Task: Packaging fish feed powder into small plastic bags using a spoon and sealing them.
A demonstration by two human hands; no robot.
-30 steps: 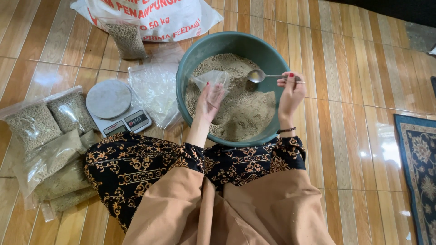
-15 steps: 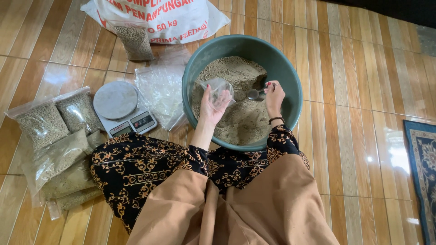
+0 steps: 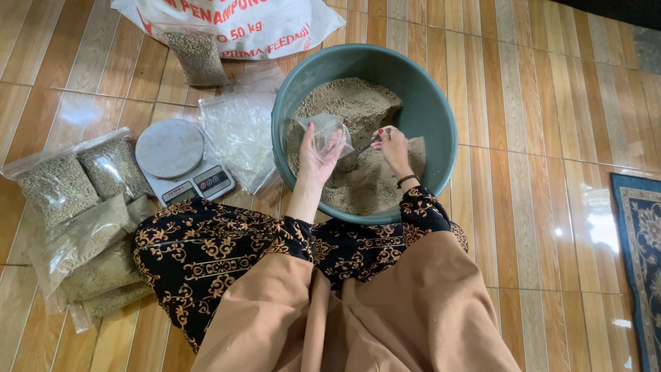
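A green plastic basin (image 3: 430,103) full of brown granular feed (image 3: 351,103) sits on the floor in front of me. My left hand (image 3: 318,157) holds a small clear plastic bag (image 3: 325,131) open above the feed. My right hand (image 3: 392,146) grips a metal spoon (image 3: 368,146) whose bowl is dug into the feed just right of the bag. Most of the spoon is hidden by the hand and the feed.
A small digital scale (image 3: 180,160) stands left of the basin, with a pile of empty clear bags (image 3: 237,131) beside it. Several filled bags of pellets (image 3: 76,207) lie at far left. A large white sack (image 3: 241,24) lies behind. A patterned rug (image 3: 637,248) borders the right.
My right hand has come in from the basin's right side toward the bag and lowered the spoon into the feed. The view shifted slightly; the left hand keeps holding the bag.
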